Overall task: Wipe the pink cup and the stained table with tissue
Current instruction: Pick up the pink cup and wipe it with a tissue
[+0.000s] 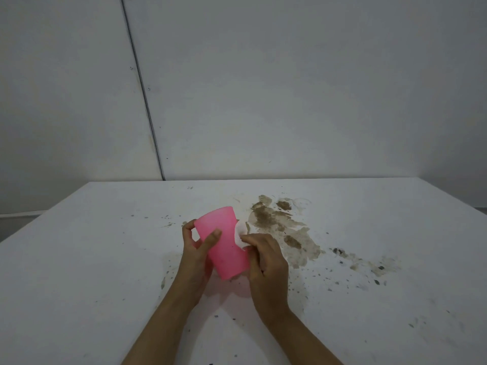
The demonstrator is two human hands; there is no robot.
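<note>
Centrally, the pink cup sits in both hands just above the white table, tilted so its wider end points away toward 11 o'clock and its narrower end faces the person. The left hand grasps it from 9 o'clock, its thumb laid across the near wall and its fingers wrapped round the far side. The right hand comes in from 3 o'clock with curled fingers, pinching a white tissue against the cup's right wall; only a small fold of the tissue shows above the knuckles.

A brown stain spreads over the table from 1 o'clock of the cup round to 3 o'clock, its nearest patch just beside the tissue, with dark specks trailing farther toward 4 o'clock. Smaller specks dot the surface at 9 o'clock and below the forearms.

The table's far edge meets a pale wall at 12 o'clock, well apart from the hands. Its left edge slants off toward 8 o'clock and its right edge toward 3 o'clock, leaving broad bare surface on both sides. A dark seam runs down the wall at 11 o'clock.
</note>
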